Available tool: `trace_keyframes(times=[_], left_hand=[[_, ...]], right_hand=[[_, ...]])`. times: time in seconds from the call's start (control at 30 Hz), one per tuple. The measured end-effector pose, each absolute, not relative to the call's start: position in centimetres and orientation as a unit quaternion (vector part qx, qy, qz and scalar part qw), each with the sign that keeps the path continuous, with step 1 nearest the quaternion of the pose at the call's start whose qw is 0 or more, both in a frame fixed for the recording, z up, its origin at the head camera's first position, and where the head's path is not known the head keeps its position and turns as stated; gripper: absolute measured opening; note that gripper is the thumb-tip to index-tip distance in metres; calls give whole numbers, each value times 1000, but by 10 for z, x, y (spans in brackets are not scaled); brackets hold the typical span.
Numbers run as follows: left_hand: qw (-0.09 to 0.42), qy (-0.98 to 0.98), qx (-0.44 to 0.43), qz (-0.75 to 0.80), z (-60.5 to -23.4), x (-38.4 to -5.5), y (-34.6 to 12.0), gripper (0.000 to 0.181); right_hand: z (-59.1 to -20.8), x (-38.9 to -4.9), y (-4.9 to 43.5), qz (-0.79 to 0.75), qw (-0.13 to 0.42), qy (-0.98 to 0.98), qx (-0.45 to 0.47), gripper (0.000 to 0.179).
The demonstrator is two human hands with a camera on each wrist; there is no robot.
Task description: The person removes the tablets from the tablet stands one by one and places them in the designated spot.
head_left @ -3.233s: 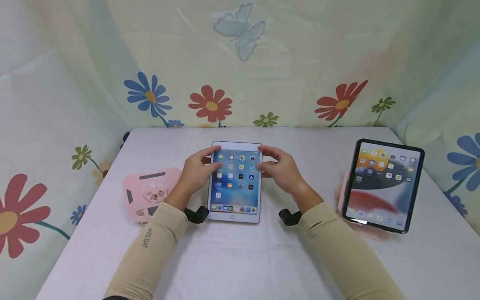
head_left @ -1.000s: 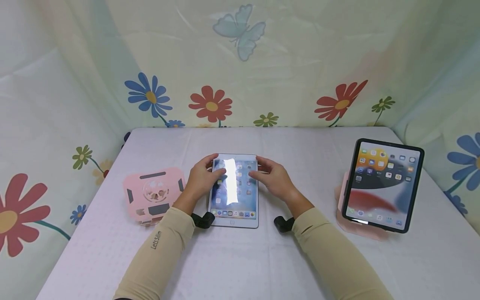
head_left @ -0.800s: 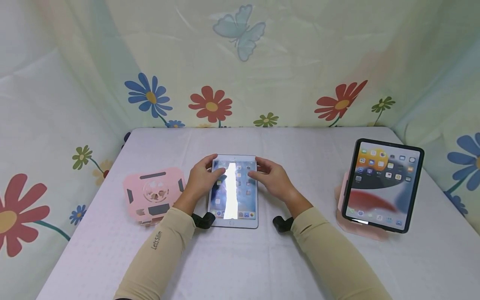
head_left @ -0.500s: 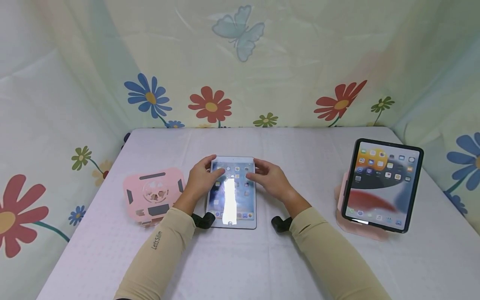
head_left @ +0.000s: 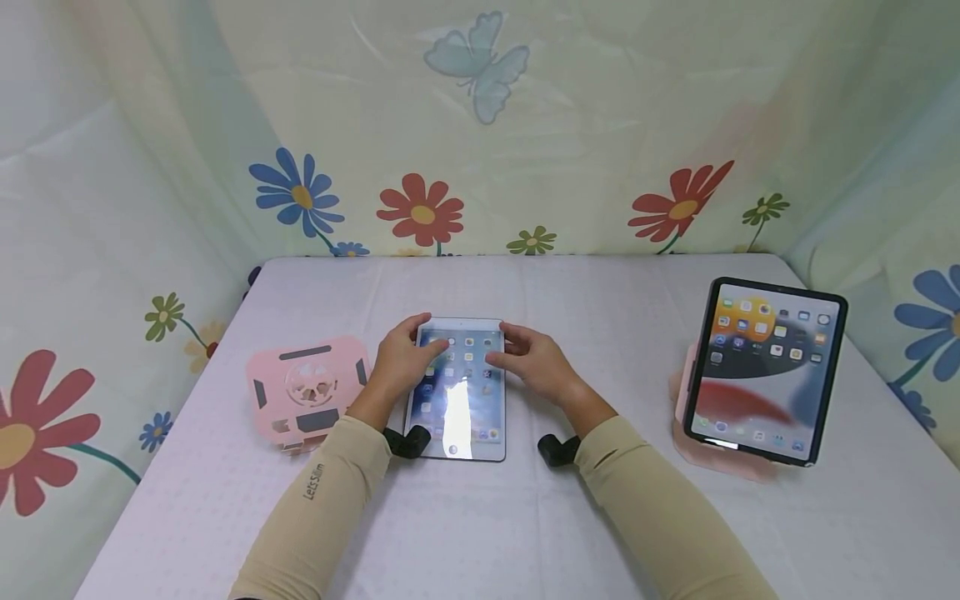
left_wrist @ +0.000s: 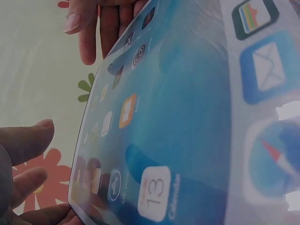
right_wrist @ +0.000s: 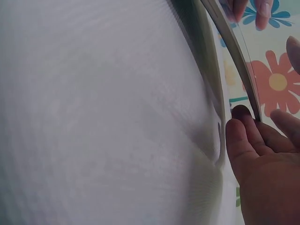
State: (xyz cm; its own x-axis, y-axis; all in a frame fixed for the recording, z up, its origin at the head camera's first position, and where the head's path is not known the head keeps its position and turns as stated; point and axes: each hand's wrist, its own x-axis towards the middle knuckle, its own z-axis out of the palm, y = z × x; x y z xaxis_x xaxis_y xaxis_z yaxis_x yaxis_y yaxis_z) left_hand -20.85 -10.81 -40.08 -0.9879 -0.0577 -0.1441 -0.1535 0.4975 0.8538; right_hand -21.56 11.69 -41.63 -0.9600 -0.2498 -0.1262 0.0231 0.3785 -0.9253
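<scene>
Tablet [head_left: 450, 387] lies between left hand [head_left: 399, 362] and right hand [head_left: 542, 365], both gripping its far end; thumb contact seems unclear.

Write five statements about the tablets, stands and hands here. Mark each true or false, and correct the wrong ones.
1. The rectangular tablet with a white frame is between the bare left hand and the bare right hand. True.
2. The pink plastic stand with grey strips, on the person's left, bears a tablet. False: no tablet rests on it.
3. The rectangular tablet with a black frame is on the pink stand at the right. True.
4. Both tablets' screens are switched off. False: both are lit and show app icons.
5. Both sleeves are black. False: the cloth sleeves are beige.
</scene>
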Motion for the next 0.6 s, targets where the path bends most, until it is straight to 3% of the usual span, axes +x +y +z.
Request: trace_keyframes(times=[0.6], left_hand=[[56,868,-78,488,-402,-208,-107,60]], right_hand=[[-414,-212,114,-558,141,816,-59,76]])
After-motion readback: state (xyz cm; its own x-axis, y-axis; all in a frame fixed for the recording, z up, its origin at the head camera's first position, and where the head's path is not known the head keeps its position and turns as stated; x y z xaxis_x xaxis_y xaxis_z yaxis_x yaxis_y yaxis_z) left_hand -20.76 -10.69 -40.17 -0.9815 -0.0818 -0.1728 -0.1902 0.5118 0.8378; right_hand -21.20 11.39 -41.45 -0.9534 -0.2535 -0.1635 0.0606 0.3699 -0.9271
